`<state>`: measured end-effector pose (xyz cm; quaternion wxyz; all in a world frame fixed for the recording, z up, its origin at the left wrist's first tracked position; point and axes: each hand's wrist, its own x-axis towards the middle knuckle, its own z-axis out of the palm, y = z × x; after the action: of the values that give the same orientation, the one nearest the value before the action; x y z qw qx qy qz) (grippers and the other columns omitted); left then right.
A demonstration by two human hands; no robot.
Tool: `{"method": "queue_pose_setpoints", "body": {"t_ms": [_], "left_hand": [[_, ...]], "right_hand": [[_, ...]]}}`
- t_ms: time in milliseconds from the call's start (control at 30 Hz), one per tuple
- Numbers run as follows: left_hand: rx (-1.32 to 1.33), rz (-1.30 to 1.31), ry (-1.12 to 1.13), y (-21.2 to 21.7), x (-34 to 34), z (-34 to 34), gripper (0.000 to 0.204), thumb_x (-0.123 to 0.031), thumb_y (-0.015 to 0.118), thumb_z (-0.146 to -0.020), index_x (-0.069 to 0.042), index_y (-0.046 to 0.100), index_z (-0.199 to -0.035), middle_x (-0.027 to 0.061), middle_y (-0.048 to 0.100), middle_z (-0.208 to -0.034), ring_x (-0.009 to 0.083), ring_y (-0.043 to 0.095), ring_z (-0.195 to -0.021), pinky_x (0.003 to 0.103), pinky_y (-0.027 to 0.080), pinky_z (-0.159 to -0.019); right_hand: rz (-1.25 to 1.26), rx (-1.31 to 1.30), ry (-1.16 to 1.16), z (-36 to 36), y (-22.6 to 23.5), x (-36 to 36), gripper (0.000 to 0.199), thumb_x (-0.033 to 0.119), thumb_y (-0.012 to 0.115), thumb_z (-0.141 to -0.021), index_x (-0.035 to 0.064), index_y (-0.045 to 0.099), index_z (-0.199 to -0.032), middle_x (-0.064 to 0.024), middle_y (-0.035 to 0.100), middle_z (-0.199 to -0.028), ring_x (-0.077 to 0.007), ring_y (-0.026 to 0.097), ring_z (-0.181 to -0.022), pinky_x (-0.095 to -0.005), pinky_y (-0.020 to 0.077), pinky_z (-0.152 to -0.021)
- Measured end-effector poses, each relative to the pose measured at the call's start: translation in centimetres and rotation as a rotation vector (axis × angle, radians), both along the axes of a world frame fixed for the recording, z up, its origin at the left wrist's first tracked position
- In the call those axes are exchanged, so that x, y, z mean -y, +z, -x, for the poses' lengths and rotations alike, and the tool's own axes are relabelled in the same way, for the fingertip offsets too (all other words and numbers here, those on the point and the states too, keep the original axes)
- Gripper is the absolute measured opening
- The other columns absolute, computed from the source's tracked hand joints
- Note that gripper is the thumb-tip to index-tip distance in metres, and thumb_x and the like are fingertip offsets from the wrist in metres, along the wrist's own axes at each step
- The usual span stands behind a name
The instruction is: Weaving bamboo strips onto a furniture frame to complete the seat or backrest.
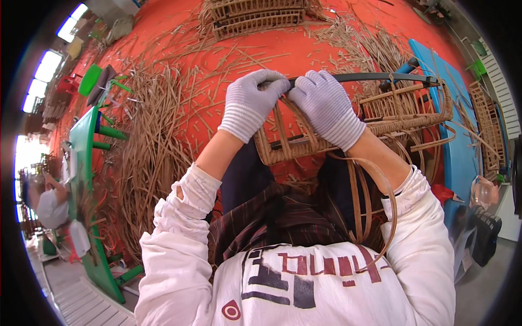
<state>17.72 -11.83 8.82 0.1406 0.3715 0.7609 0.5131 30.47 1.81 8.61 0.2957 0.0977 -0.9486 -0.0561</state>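
A partly woven brown wicker frame (296, 150), perhaps a basket, lies across my knees and stretches to the right. A dark flat bar (383, 77) runs along its upper edge. My right hand (326, 106), in a pale knitted glove, is closed over the bar near its left end. Close beside it, my left hand (251, 103), gloved alike, pinches with thumb and fingers at that end; its fingertips partly hide what they grip. Brown weaving strips rise from the frame under my hands. Another long strip (392, 212) loops over my right forearm and lap.
Loose strips (155, 163) pile on the red floor at left, with cut scraps scattered ahead. Wicker frames (258, 16) stand at the far side. A green table (81, 163) is left, a blue board (454, 136) right. A blue-handled tool (405, 68) lies behind the bar. Another person (51, 204) is far left.
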Motion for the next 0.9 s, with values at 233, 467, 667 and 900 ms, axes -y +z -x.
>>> {"method": "queue_pose_setpoints", "body": {"t_ms": [233,467,667,900], "left_hand": [[-0.314,-0.112,0.016,-0.2,1.2,-1.5,0.026,-0.01,0.075,-0.074,-0.004,0.069,-0.099,0.0117,0.069,-0.09,0.0257,0.068,-0.084,0.034,0.055,-0.08],[-0.369,-0.147,0.027,0.0,0.9,-1.8,0.021,-0.01,0.076,-0.074,-0.006,0.072,-0.094,0.0119,0.069,-0.09,0.0295,0.068,-0.083,0.036,0.055,-0.077],[-0.371,-0.154,-0.026,-0.1,0.5,-1.5,0.022,-0.009,0.075,-0.075,-0.006,0.073,-0.096,0.0123,0.07,-0.091,0.0296,0.068,-0.085,0.037,0.055,-0.077],[-0.394,-0.099,-0.032,0.2,0.5,-1.8,0.024,-0.01,0.075,-0.076,-0.006,0.072,-0.1,0.0122,0.069,-0.094,0.0296,0.068,-0.084,0.036,0.055,-0.077]], "right_hand": [[0.02,-0.052,-0.069,-0.7,-0.3,0.3,0.01,0.017,0.06,-0.079,0.0066,0.06,-0.082,-0.0074,0.055,-0.086,-0.0239,0.055,-0.087,-0.0365,0.0457,-0.077],[0.035,-0.031,-0.038,-1.0,0.0,0.0,0.012,0.015,0.065,-0.078,0.0063,0.063,-0.086,-0.0086,0.057,-0.089,-0.0256,0.057,-0.087,-0.0385,0.0474,-0.079],[0.063,-0.071,-0.008,-0.8,-0.3,-0.1,0.01,0.014,0.06,-0.076,0.0048,0.06,-0.082,-0.0091,0.054,-0.085,-0.026,0.054,-0.085,-0.0377,0.0461,-0.076],[0.101,0.002,-0.06,-1.4,-0.1,0.2,0.02,0.014,0.069,-0.078,0.0078,0.066,-0.097,-0.0082,0.059,-0.092,-0.0258,0.058,-0.088,-0.039,0.0488,-0.081]]}}
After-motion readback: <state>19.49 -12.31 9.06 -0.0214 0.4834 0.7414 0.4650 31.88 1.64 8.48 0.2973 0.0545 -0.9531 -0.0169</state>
